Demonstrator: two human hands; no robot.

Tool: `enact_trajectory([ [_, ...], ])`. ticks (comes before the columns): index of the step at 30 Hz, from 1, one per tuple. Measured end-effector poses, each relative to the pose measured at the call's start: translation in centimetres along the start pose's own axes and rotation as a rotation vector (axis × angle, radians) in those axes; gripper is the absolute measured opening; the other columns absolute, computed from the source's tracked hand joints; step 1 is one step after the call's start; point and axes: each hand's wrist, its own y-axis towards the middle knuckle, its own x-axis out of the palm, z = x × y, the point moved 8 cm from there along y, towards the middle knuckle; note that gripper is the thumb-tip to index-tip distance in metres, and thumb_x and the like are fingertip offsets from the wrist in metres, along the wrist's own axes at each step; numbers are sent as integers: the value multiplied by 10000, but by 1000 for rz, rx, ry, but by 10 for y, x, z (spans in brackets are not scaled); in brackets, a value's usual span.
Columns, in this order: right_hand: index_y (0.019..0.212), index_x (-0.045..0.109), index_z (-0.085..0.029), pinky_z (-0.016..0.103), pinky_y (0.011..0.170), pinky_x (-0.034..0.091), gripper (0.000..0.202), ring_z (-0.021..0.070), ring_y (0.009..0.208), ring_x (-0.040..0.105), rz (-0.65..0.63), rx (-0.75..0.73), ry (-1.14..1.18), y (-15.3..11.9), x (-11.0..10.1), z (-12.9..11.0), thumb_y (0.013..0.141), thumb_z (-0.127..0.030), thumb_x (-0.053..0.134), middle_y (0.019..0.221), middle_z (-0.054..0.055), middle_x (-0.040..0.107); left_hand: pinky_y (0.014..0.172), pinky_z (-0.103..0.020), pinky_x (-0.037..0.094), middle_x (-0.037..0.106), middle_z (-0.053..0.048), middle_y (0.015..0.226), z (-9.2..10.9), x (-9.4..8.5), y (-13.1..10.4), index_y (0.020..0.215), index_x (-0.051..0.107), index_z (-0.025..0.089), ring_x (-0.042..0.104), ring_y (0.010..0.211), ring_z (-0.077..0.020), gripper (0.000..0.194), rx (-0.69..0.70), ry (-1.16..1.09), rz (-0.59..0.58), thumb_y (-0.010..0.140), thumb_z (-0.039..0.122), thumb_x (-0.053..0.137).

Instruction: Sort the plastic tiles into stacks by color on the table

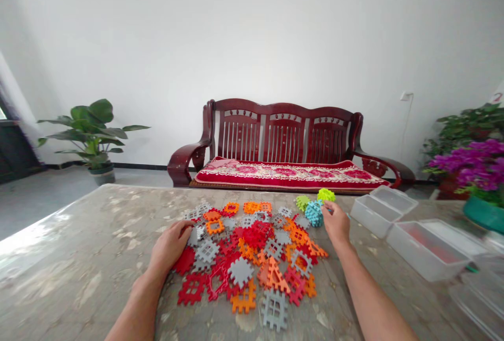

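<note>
I have the pieces [255, 246] heaped on the middle of the table [98, 267], red, orange and gray, flat and notched along their edges, many overlapping. An orange triangle [276, 276] lies toward the near side, and a gray square [274, 309] is at the near edge. At the heap's far right I see a blue cluster [314, 213], with a green piece [303, 203] and a yellow-green cluster [326, 195] just beyond it.

My left hand [173, 241] is at the heap's left edge, fingers bent; I can't tell whether they grip a piece. My right hand [336, 220] is beside the blue cluster, thumb and forefinger close together; I can't make out whether they pinch anything.

Farther right are two clear boxes, the far box [372, 216] and the near box [425, 259], which has something red inside. Purple flowers [472, 165] are at the right. Past the table's far edge are a sofa [240, 136] with a red cover [291, 173] and, left, a potted plant [92, 134].
</note>
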Motion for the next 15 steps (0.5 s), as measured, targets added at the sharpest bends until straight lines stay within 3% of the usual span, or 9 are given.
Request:
enact_trajectory([
  [6,1104,710,-194,364,842,487,367,257,944,676,-1,-37,-209,-5,-8,-6,829,-320,501,1082,121,737,927,-321,508,734,-42,1132,6,-6,-4,1043,720,262,681,1028,-215,366,-17,27,16,893,386,410],
  [9,1078,718,-207,350,858,486,351,239,948,670,-22,-106,-176,-10,-5,-19,836,-298,480,1070,103,739,981,-381,478,719,-45,1179,20,-17,-7,1095,705,281,652,1089,-241,352,-38,98,42,906,376,425],
  [12,1053,724,-214,343,879,493,337,218,940,674,-161,-193,-64,-25,17,-44,845,-292,470,1068,76,745,1042,-387,431,707,-22,1197,50,-24,-9,1064,702,290,613,1144,-228,292,40,108,56,908,372,469],
  [15,1038,734,-225,346,904,491,316,209,963,675,-408,-293,-30,-57,51,-81,852,-253,481,1069,59,749,1063,-368,414,705,-19,1186,91,-15,-14,1039,717,285,597,1161,-206,275,213,58,-22,912,379,491],
])
